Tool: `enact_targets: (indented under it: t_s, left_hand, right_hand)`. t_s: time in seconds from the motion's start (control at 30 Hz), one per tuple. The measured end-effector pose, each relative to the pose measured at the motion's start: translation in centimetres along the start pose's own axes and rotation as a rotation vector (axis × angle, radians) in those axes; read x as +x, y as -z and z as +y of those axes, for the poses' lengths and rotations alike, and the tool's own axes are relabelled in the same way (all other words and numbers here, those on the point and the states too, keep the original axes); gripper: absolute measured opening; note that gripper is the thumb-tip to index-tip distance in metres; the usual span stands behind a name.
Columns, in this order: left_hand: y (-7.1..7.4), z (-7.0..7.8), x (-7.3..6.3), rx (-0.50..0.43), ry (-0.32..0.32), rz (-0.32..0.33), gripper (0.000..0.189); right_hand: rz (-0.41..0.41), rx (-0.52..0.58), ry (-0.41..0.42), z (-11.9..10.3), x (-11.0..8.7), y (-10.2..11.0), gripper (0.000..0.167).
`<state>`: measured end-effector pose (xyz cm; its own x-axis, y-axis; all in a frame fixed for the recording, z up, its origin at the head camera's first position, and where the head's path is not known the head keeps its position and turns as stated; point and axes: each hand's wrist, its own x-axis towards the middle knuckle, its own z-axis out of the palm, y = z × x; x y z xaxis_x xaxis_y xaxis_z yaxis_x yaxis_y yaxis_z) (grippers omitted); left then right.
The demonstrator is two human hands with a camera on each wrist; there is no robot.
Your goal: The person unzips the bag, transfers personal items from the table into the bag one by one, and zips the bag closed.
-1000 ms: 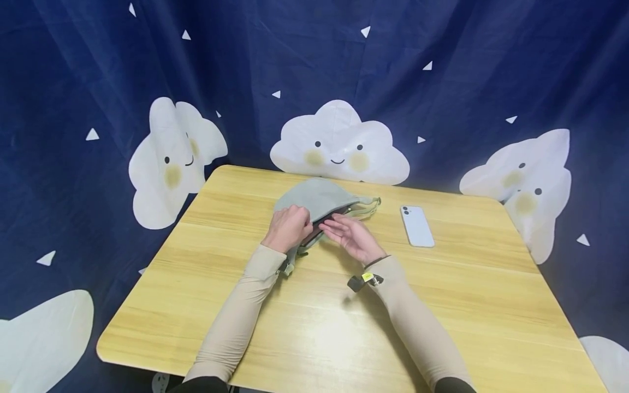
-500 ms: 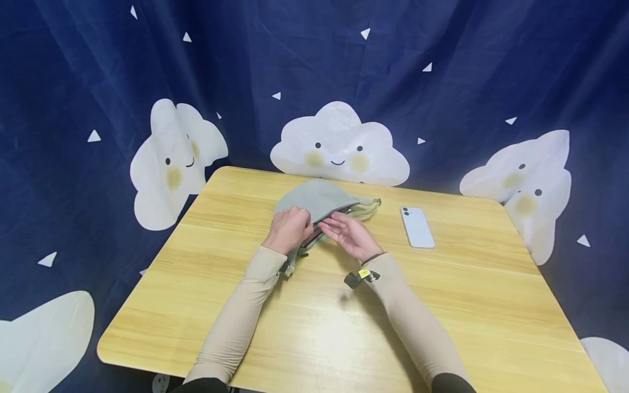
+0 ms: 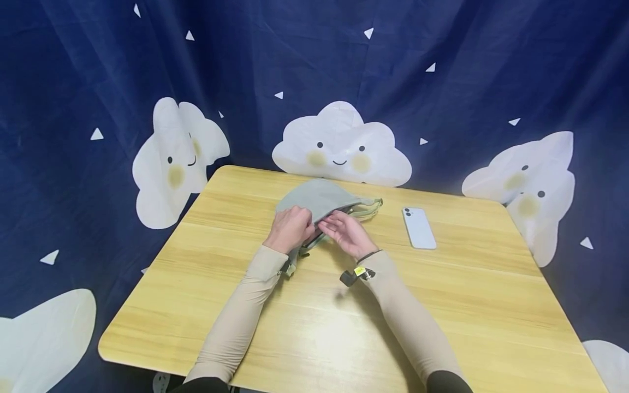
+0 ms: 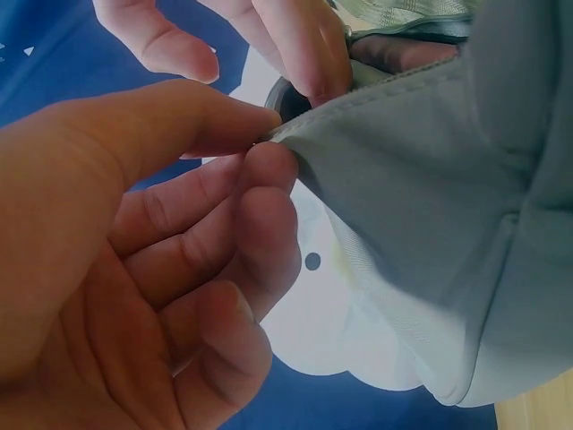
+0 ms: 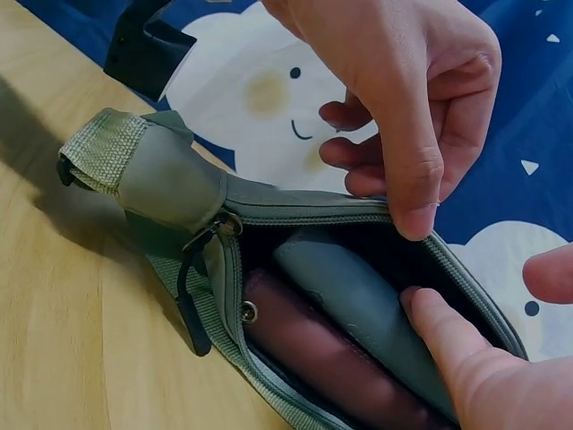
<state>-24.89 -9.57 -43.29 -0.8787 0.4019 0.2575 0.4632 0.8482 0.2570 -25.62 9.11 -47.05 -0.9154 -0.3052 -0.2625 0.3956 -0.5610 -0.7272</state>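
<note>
A grey-green waist bag (image 3: 319, 196) lies towards the back of the table with its zip undone. My left hand (image 3: 290, 229) pinches the rim of the opening between thumb and index finger, the other fingers curled below, as the left wrist view shows. My right hand (image 3: 348, 233) reaches into the opening from the right, fingers extended. Inside, in the right wrist view, a dark red item (image 5: 300, 327) and a dark blue-grey item (image 5: 345, 291) lie side by side. One right finger (image 5: 452, 336) rests on the blue-grey one. Their lower parts are hidden in the bag.
A pale phone (image 3: 419, 227) lies face down on the wooden table (image 3: 304, 327), right of the bag. The bag's strap (image 3: 366, 208) trails off its right end. A zip pull (image 5: 190, 309) hangs at one end of the opening. Behind stands a blue cloud-print curtain (image 3: 314, 54).
My right hand has shifted slightly left and its fingers reach further into the bag opening. The left hand keeps its pinch on the rim. Bag and phone stay where they were.
</note>
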Motion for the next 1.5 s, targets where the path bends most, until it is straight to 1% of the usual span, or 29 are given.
enact_targets:
  t_s: [0.1,0.27,0.3,0.37,0.43,0.5,0.6,0.67,0.77,0.97,1.1,1.23,1.33,1.4,1.5]
  left_hand:
    - [0.0,0.0,0.0,0.0,-0.001,0.0,0.025]
    - [-0.1,-0.1,0.1,0.007,-0.001,-0.005,0.029]
    - [-0.1,-0.2,0.1,0.008,-0.001,-0.005,0.03]
    - [-0.1,-0.3,0.2,0.012,0.001,-0.006,0.033]
    - [-0.1,-0.4,0.2,0.01,0.001,-0.008,0.035]
    - [0.0,-0.4,0.2,0.008,0.001,-0.012,0.037]
    - [0.1,-0.5,0.3,0.003,0.002,-0.023,0.041]
    - [0.1,-0.5,0.3,0.001,0.003,-0.028,0.042]
    - [0.1,-0.6,0.3,-0.001,0.003,-0.03,0.042]
    - [0.1,-0.6,0.3,-0.004,0.0,-0.026,0.042]
    - [0.2,-0.6,0.4,-0.006,0.0,-0.025,0.044]
    - [0.2,-0.5,0.4,-0.006,0.0,-0.027,0.044]
    - [0.2,-0.5,0.4,-0.002,0.002,-0.033,0.043]
    - [0.1,-0.4,0.3,-0.004,0.005,-0.036,0.044]
    - [-0.1,-0.4,0.2,-0.008,0.006,-0.036,0.045]
  right_hand:
    - [0.006,0.0,-0.005,0.0,0.0,0.1,0.013]
    - [0.026,-0.052,-0.021,-0.2,-0.3,0.6,0.01]
    - [0.027,-0.086,-0.021,-0.2,-0.5,0.8,0.012]
    - [0.036,-0.175,-0.015,-0.4,-0.8,1.3,0.023]
    - [0.052,-0.287,-0.003,-0.7,-1.2,1.9,0.037]
    - [0.062,-0.404,0.008,-1.2,-1.7,2.8,0.048]
    - [0.086,-0.507,0.026,-2.3,-2.4,4.3,0.052]
    - [0.11,-0.551,0.042,-3.3,-2.9,5.3,0.052]
    - [0.169,-0.63,0.078,-5.1,-3.7,6.9,0.055]
    - [0.361,-0.863,0.171,-9.2,-5.4,9.6,0.054]
    - [0.482,-1.011,0.225,-11.2,-6.3,11.3,0.051]
    - [0.581,-1.141,0.263,-12.3,-7.1,12.6,0.049]
    - [0.635,-1.211,0.262,-12.7,-7.4,13.5,0.052]
    - [0.662,-1.27,0.259,-12.9,-7.6,14.3,0.056]
    - [0.674,-1.332,0.228,-13.0,-7.9,15.3,0.062]
